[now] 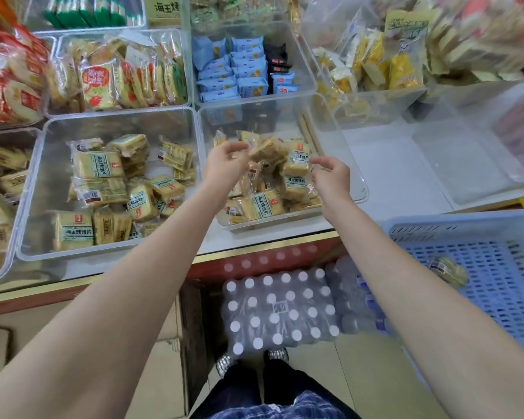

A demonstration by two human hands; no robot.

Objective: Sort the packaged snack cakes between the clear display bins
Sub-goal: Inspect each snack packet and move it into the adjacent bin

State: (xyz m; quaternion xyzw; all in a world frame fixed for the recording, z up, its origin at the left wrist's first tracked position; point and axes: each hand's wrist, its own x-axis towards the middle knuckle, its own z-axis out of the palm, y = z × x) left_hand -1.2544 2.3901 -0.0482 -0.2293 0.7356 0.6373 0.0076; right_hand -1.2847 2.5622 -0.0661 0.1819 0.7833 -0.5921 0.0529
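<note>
Hands: left hand (224, 164) seemingly pinches one snack cake (268, 151).

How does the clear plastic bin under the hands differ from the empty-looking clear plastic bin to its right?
The clear bin under the hands holds a heap of yellow wrapped snack cakes; the clear bin to its right shows only its bare floor. The left hand and right hand work over the first, none over the second. Both are transparent and sit on the counter.

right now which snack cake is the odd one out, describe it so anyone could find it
Find the blue slotted plastic crate at the lower right, beside the counter. One yellow wrapped snack cake lies alone on its floor; every other cake sits in a clear bin.
</note>
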